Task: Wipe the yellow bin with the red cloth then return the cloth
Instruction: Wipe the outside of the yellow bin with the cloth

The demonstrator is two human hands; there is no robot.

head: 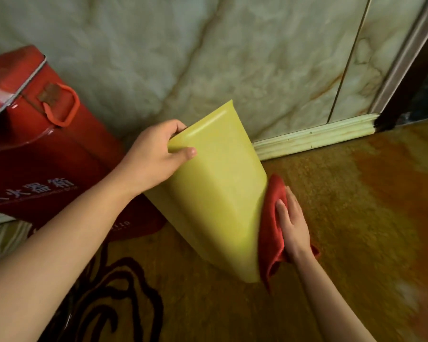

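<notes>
Now left hand (pixel 151 154) grips tilted yellow bin (pixel 218 193) at its end; right hand (pixel 293 224) presses red cloth (pixel 272 225) flat-fingered against its side.

- You look down at the floor edge of an indoor room or hallway, whether in a home or a public building is unclear, walled in pale marble-patterned panels (pixel 208 45).
- A cream moulded skirting board (pixel 314 138) meets a golden-brown pile carpet with dark swirling lines (pixel 356 218).
- A red metal box with white Chinese characters (pixel 35 144) stands at left, and a dark wooden door frame (pixel 410 77) rises at right.
</notes>
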